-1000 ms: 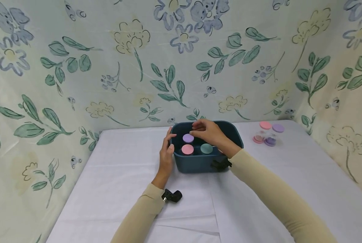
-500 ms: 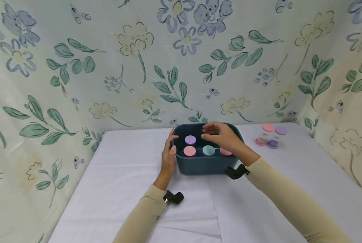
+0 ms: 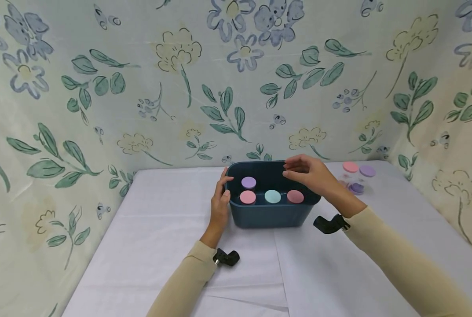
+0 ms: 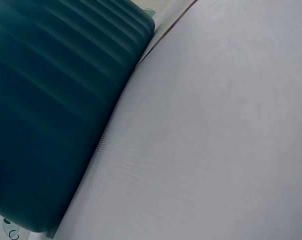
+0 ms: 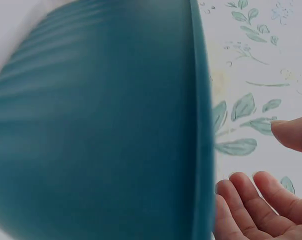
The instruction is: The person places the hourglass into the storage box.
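Note:
A dark teal plastic bin [image 3: 267, 218] stands on the white-covered table. My left hand [image 3: 219, 204] holds its left edge, with the thumb near the front corner and a finger bent over the rim. Inside, round caps face up: purple [image 3: 249, 182], pink [image 3: 247, 197], pale aqua [image 3: 272, 197] and a darker pink one [image 3: 295, 197]. My right hand [image 3: 310, 175] hovers over the bin's back right part, holding nothing. In the right wrist view its fingers [image 5: 241, 197] and thumb are spread apart beside the bin's rim. The left wrist view shows only the ribbed bin wall and table.
Right of the bin stand two clear-bodied sand timers, one with a pink cap [image 3: 350, 167], one with a purple cap [image 3: 367, 171]; my right wrist partly overlaps the pink one's lower part. A floral cloth [image 3: 180, 127] hangs behind the table.
My right hand has moved right, from above the purple cap to the bin's right side, uncovering the darker pink cap. My left hand stays on the bin's edge.

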The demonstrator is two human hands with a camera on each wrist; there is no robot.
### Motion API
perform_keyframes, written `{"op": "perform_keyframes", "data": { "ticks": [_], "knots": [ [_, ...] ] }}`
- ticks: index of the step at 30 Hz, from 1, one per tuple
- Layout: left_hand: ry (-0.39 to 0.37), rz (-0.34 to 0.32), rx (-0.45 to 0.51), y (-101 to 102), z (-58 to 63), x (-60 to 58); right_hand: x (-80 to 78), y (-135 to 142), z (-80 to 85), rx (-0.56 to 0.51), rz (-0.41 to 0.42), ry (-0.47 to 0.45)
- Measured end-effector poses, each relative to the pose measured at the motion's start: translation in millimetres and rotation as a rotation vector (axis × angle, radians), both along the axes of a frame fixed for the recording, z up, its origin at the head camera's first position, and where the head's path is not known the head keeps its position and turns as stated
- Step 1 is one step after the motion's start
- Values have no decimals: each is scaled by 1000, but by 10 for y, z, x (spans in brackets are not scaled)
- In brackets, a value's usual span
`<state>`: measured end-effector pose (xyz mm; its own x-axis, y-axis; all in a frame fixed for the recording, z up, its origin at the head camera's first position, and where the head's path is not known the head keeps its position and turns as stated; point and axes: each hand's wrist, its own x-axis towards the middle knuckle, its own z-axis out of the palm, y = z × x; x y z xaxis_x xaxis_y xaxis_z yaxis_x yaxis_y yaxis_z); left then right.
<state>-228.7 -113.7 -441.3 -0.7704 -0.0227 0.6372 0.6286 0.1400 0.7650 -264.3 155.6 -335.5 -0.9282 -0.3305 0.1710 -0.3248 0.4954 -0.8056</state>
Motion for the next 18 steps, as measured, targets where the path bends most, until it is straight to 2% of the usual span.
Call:
{"op": "perform_keyframes", "data": {
  "ticks": [12,18],
  "knots": [
    [-20,9,-13,3,-2,-9,-39,360,62,56,-103,45],
    [-3,6,-6,0,-4,-15,-107,542,111,52,-171,47]
  ]
}}
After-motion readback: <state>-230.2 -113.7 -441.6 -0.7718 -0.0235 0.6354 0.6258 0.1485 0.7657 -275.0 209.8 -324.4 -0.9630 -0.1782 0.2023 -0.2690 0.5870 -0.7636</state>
